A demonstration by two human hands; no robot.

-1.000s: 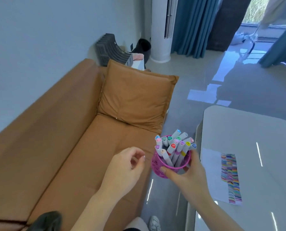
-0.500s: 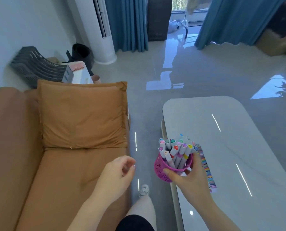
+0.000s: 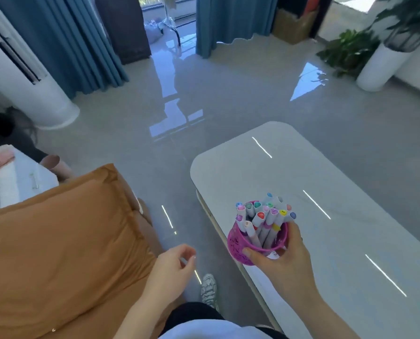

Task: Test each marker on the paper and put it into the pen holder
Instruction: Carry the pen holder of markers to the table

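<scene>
1. The right hand [image 3: 286, 261] holds the purple pen holder [image 3: 240, 245] over the near left edge of the pale bench [image 3: 350, 216], lifted clear of its top as far as I can see.
2. Its fingers [image 3: 294, 231] wrap round the far side of the holder's wall, and the thumb presses across the near rim, so the hand is clamped on the holder.
3. The holder is full of markers [image 3: 260, 216], white barrels with coloured caps standing upward and fanning out a little; one red cap sits near the middle, a yellow one toward the right.
4. The left hand [image 3: 172, 270] hangs in the air to the left, over the gap between the bench and the brown sofa [image 3: 57, 253], well apart from the holder.
5. Its fingers are loosely curled with thumb and forefinger tips close together; there may be something thin and pale between them, but I cannot tell.
6. The paper is not visible on the part of the bench that shows.
7. A white shoe [image 3: 208, 287] rests on the glossy floor [image 3: 204, 106] below the left hand.
</scene>
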